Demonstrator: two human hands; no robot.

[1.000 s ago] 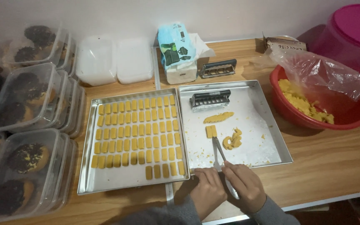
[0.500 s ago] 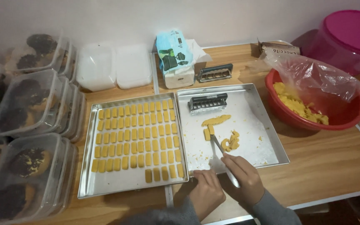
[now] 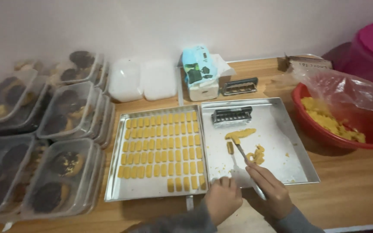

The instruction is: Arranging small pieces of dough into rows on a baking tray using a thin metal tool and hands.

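right hand [image 3: 267, 190]: fingers clamped on a thin metal tool [image 3: 243, 154], its tip at a strip of yellow dough [image 3: 239, 134] beyond the fingertips, on the right steel tray [image 3: 298, 151]. a small dough piece [image 3: 229, 147] lies just left of the tool; dough crumbs [image 3: 257, 154] just right of it. left hand [image 3: 222, 199]: fingers curled together, resting at the tray's near edge, holding nothing visible. left of both hands, second tray [image 3: 113, 190] with rows of cut dough pieces [image 3: 162, 146]. metal press [image 3: 232, 116] far beyond the fingertips; red bowl [image 3: 314, 125] of dough to the right.
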